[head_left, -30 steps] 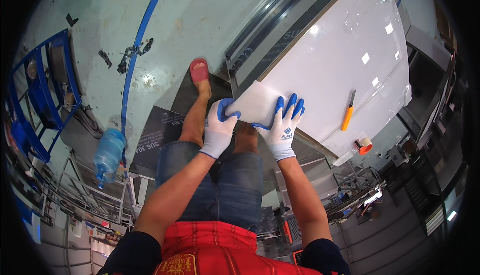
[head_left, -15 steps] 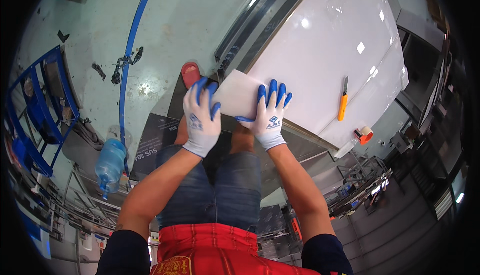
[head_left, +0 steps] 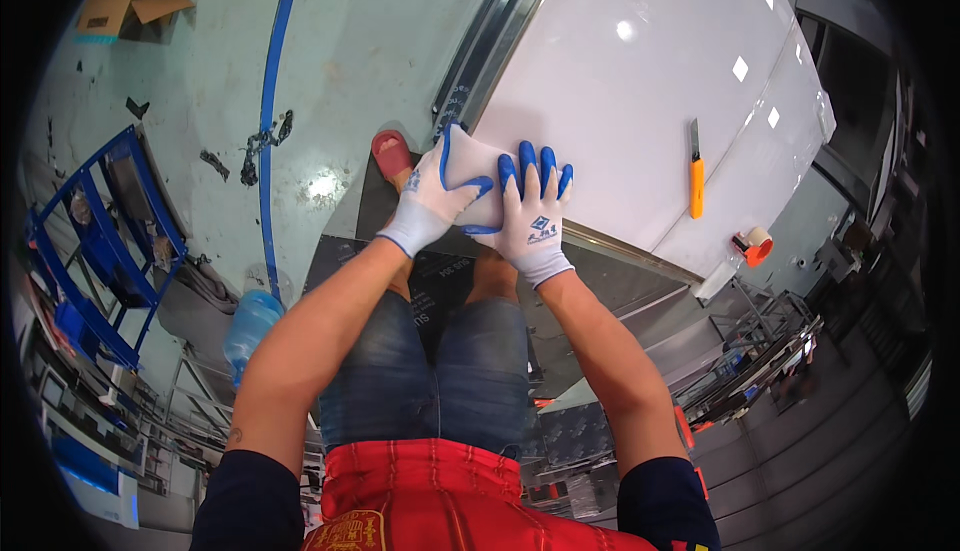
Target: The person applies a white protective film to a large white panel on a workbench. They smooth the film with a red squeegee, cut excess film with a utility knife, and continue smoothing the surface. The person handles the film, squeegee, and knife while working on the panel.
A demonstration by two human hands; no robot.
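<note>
- Smooth, plain white sheet [head_left: 474, 163], slightly glossy, at the centre of the frame, on the white panel's [head_left: 640, 81] near corner.
- Left hand [head_left: 425, 201], gloved, grips its left edge, thumb on top.
- Right hand [head_left: 532, 213], gloved, lies flat, fingers extended.
- Right of centre, an orange-handled utility knife [head_left: 696, 181].

hands [head_left: 531, 216] in white-and-blue gloves [head_left: 428, 201], navy sleeves [head_left: 665, 506], red top [head_left: 440, 496], gold crest [head_left: 355, 533], blue denim shorts [head_left: 480, 376], red sandal [head_left: 386, 158]
</note>
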